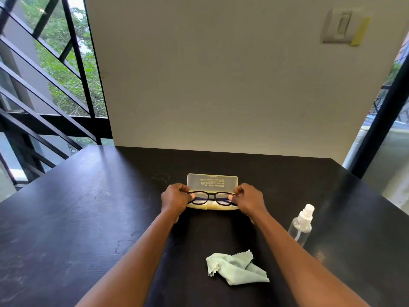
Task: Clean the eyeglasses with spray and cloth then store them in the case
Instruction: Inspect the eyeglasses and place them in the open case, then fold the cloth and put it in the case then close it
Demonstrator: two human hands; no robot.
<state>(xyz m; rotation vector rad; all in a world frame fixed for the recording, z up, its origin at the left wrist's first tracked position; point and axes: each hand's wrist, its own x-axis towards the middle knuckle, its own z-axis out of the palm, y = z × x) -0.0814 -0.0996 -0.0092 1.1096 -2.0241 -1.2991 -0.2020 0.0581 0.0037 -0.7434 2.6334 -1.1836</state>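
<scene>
Glasses held over the open case, mid-frame.

My left hand (pixel 176 199) and right hand (pixel 249 199) each pinch one end of the eyeglasses (pixel 211 197), fingers curled round the hinges. The frame is black with rounded lenses, its long axis running left to right across the picture, lenses facing me. It sits at the open pale-yellow case (pixel 212 183). Lower in frame lie the crumpled green cloth (pixel 238 269) and, at right, the clear spray bottle (pixel 302 224), on the black table (pixel 77 218).
</scene>
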